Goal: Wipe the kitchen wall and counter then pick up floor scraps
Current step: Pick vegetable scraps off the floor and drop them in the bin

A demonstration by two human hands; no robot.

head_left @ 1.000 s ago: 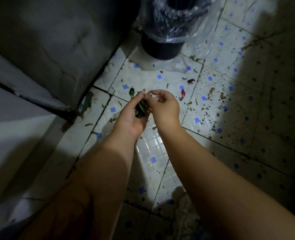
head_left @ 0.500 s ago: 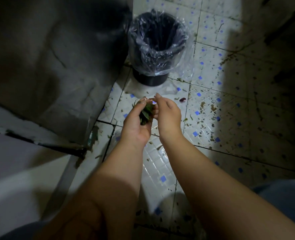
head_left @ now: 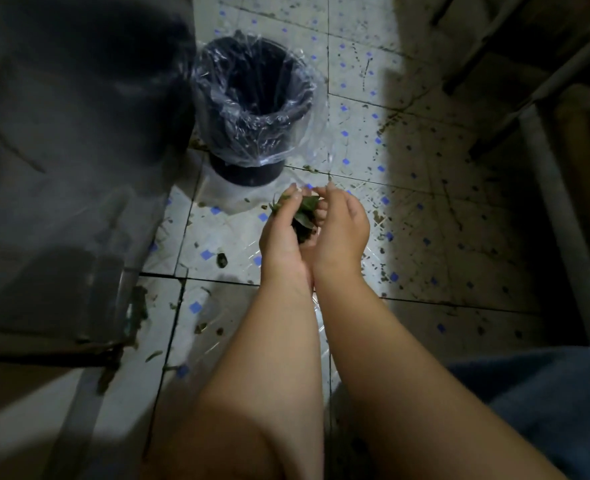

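To the far left of the hands, a dark, scuffed cabinet side (head_left: 61,168) is standing in shadow, with wilted green bits clinging along its lower edge. Ahead of the hands and slightly left, a round black bin (head_left: 252,98) is sitting lined with crinkled clear plastic that is draping over its rim. The left hand (head_left: 283,230) is cupping upward, its fingers curling round a bunch of limp, dark green leafy scraps (head_left: 304,213); the right hand (head_left: 342,226) is pressing in just beside it, heel touching heel, its fingers bending over the same bunch so the scraps are sitting pinched between both hands. Beneath them the glossy white floor tiles (head_left: 217,244), dotted with small blue squares, are showing more loose scraps lying to the left of and behind the left hand. To the right of the right hand the floor is falling into shadow, speckled with dirt, and blue cloth is showing at the lower right corner. Compared with half a second ago, the right hand has closed in tighter, and the whole bin mouth is now showing.
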